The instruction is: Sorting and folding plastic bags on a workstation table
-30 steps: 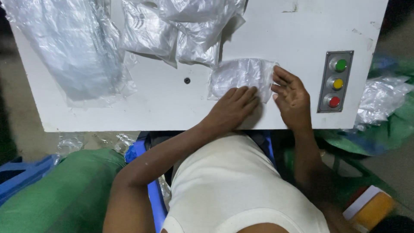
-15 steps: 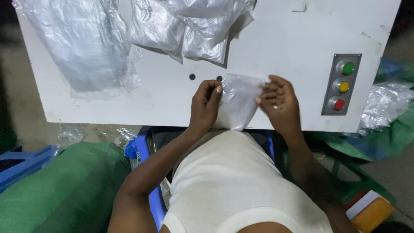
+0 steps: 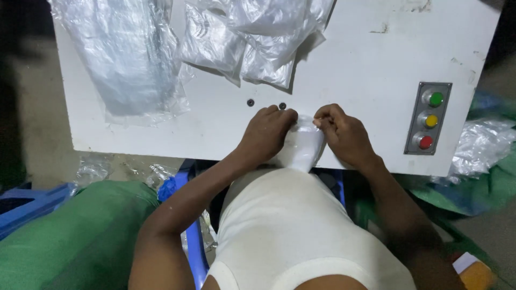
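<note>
While we lean over the near edge of the white flat table (image 3: 349,70), our white sleeveless top (image 3: 290,225) fills the bottom of the view, with a green cloth-covered bulk (image 3: 70,236) and a blue plastic frame (image 3: 191,241) low at our left side. Just beyond, both our hands meet at the table's front edge on a small clear plastic bag with something white inside (image 3: 303,147). Our left hand (image 3: 266,134) is curled with its grip pinched on the bag's upper left corner, and our right hand (image 3: 344,134) is curled the same way on the upper right corner, so both grips are closed on the bag. Holding the two top corners this way seems to keep the mouth of the bag taut between us while its body hangs down over the table edge toward our chest.

To the right of our right hand sits a grey metal panel with green, yellow and red round buttons (image 3: 429,119), within easy reach but apart from it. Two small dark holes (image 3: 266,104) mark the table just past our left fingers. Farther off lie a heap of crumpled clear plastic bags (image 3: 258,37) and, to the left, a large clear plastic sheet bundle (image 3: 129,59), set back out of the working spot. More crumpled clear plastic (image 3: 481,145) lies off the table's right side.
</note>
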